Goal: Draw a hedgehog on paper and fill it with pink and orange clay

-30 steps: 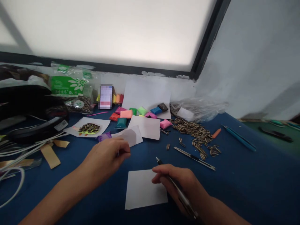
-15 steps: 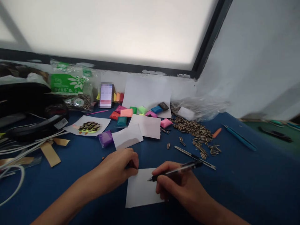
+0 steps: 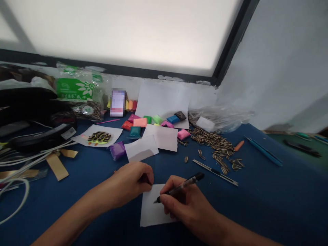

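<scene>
A small white sheet of paper [image 3: 153,213] lies on the blue tabletop in front of me. At its upper left corner my left hand [image 3: 134,181] rests with curled fingers, the thumb and fingertips pressed down at the paper's edge. My right hand [image 3: 183,201] is closed around a black pen [image 3: 183,186] in a writing grip. The pen slants to the upper right, its tip low over the paper; whether the tip touches cannot be made out. No marks are discernible on the paper, whose right part my right hand hides.
Beyond my hands lie a box cutter [image 3: 215,172], sunflower seeds [image 3: 214,141], colourful clay packets [image 3: 140,122] and blank paper pieces [image 3: 164,137]. Left are a seed-covered picture [image 3: 99,137], a purple packet [image 3: 118,150], white cables [image 3: 27,189] and a seed bag [image 3: 79,92]. Blue tweezers [image 3: 263,152] lie right.
My right hand has moved left and slightly down with the pen, bringing its tip further left over the paper. My left hand keeps its place at the corner. The view has shifted slightly.
</scene>
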Available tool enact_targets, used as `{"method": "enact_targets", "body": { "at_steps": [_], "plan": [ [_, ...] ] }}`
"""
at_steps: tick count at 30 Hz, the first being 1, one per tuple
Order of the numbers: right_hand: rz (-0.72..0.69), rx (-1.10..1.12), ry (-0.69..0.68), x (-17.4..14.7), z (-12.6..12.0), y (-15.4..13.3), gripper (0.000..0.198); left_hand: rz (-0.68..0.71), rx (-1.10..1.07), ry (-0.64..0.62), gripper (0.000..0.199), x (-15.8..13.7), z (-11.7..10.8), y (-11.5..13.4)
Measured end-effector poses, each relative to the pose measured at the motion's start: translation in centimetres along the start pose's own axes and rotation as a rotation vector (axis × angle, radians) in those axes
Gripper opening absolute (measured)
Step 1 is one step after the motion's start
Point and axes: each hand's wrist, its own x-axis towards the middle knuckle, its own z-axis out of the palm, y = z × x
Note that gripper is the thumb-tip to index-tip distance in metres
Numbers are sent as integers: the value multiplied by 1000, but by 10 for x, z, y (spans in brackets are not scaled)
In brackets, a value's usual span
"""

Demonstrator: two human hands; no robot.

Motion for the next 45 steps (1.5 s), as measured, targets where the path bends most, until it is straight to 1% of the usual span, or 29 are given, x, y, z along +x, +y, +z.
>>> {"method": "enact_targets", "body": {
  "at_steps": [6,13,16,22,33,37,41,45],
  "plan": [
    [-29,-5,-35,5,2,6,8,9,-12,-17,12,-2,-3,-2],
    [-57,-96,38,0,-1,10,7,10,-16,-62,21,-8,-9,-3],
    [-52,-92,31,1,-1,12,9,8,-20,-79,23,-9,-11,-1],
    [-55,-92,0,3,1,15,12,30,-8,-92,15,-9,-13,0],
    [-30,-85,-3,4,0,11,12,25,14,-81,17,-9,-12,0],
    [-28,-130,-33,4,-2,9,14,27,30,-87,17,-9,-12,-1],
    [-29,-164,-50,3,-5,7,21,27,28,-100,18,-10,-14,-1],
    [-31,-172,-56,4,-4,7,21,24,23,-96,18,-11,-14,0]
  ]
}}
